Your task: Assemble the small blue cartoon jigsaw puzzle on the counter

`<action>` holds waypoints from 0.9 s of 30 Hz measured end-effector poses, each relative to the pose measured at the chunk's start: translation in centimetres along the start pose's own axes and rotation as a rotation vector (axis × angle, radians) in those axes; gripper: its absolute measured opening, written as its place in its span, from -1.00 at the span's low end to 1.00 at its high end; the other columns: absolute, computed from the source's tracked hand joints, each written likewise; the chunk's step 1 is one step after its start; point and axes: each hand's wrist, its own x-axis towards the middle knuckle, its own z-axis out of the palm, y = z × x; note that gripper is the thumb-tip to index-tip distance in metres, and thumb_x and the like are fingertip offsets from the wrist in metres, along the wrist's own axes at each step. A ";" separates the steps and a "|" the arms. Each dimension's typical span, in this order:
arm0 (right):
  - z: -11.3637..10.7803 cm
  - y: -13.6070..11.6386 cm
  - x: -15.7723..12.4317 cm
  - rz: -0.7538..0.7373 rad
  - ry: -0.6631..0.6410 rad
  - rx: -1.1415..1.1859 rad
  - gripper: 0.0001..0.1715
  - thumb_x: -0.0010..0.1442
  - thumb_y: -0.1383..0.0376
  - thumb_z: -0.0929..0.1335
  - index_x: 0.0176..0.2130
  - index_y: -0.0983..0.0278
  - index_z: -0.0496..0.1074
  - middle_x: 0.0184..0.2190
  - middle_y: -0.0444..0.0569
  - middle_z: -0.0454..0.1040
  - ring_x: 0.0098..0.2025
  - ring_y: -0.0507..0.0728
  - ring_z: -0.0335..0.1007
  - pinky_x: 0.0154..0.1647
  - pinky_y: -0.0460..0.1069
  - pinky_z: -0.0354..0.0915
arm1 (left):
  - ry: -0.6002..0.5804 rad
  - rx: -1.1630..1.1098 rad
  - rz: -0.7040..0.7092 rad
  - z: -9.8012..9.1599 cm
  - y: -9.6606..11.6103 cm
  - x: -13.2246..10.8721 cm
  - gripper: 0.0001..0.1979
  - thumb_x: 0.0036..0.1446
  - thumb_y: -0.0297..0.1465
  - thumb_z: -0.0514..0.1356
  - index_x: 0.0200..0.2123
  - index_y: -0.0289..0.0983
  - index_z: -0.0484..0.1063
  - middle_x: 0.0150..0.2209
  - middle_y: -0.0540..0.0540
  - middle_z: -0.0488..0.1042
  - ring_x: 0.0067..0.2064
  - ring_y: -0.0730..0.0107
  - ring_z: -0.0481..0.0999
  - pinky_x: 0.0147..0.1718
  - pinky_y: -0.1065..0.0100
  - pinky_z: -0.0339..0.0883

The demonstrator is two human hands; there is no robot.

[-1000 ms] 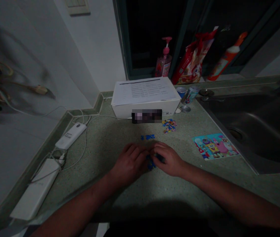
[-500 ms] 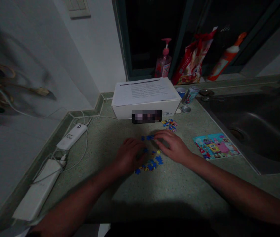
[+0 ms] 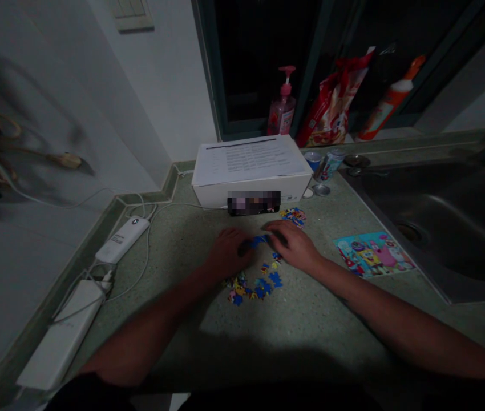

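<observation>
My left hand [image 3: 229, 252] and my right hand [image 3: 291, 245] meet at a strip of joined blue jigsaw pieces [image 3: 257, 241], their fingertips on its two ends. A loose scatter of small coloured puzzle pieces [image 3: 253, 287] lies on the speckled green counter [image 3: 182, 268] just below my hands. A smaller heap of multicoloured pieces [image 3: 294, 216] sits beyond my right fingers. To the right of that hand lies a cartoon puzzle picture card [image 3: 373, 254], not touched.
A white box [image 3: 251, 194] topped with printed papers stands behind the pieces. A steel sink [image 3: 435, 228] is at the right. White power banks [image 3: 60, 334] and cables lie along the left wall. Cans, a pink soap pump bottle [image 3: 282, 108] and a red bag [image 3: 332, 100] stand at the back.
Both hands have moved away from me, and the blue strip now sits between their fingertips. The scattered pieces show fully below my hands.
</observation>
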 end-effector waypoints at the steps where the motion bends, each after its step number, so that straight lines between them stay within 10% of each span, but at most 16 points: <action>1: 0.0 0.1 0.0 0.001 0.001 0.002 -0.71 0.43 0.30 0.33 0.07 0.19 0.56 0.01 0.13 0.66 0.09 0.34 0.58 0.18 0.33 0.45 | -0.001 0.004 -0.012 0.0 -0.2 -0.2 -0.78 0.20 -0.41 0.38 -0.06 -0.21 0.60 -0.11 -0.13 0.67 0.00 0.07 0.63 0.14 -0.03 0.48; 27: 0.1 -0.1 0.1 -0.083 -0.083 -0.023 -0.74 0.41 0.33 0.37 0.05 0.20 0.57 0.04 0.12 0.64 0.15 0.32 0.55 0.25 0.33 0.42 | -0.017 0.026 0.023 0.3 -0.7 -0.3 -0.77 0.26 -0.40 0.35 -0.02 -0.18 0.61 -0.09 -0.12 0.69 0.02 0.06 0.63 0.13 -0.02 0.46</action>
